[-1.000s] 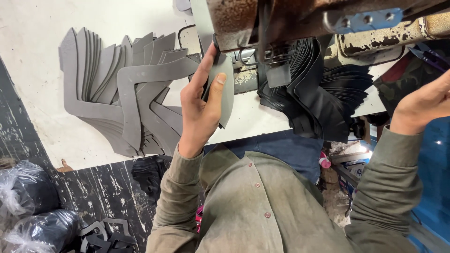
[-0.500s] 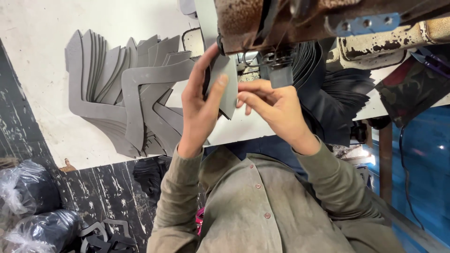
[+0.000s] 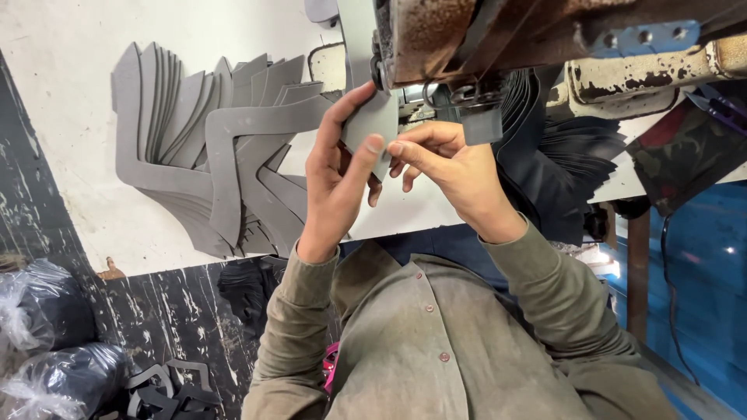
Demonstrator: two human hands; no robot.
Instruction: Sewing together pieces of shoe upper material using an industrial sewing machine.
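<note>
Fingers (image 3: 372, 148) of both hands pinching one grey cut piece (image 3: 373, 124), fanned grey stack (image 3: 210, 148) beside, rusty sewing machine (image 3: 436, 31)

Left hand (image 3: 336, 183) raised, fingers pinching; right hand (image 3: 455, 175) alongside, fingertips meeting.

Two bagged bundles, no labels, signs or screens

Two clear plastic bags (image 3: 47, 342) of dark material lie on the floor at the far left, one above the other, crinkled and shiny.
</note>
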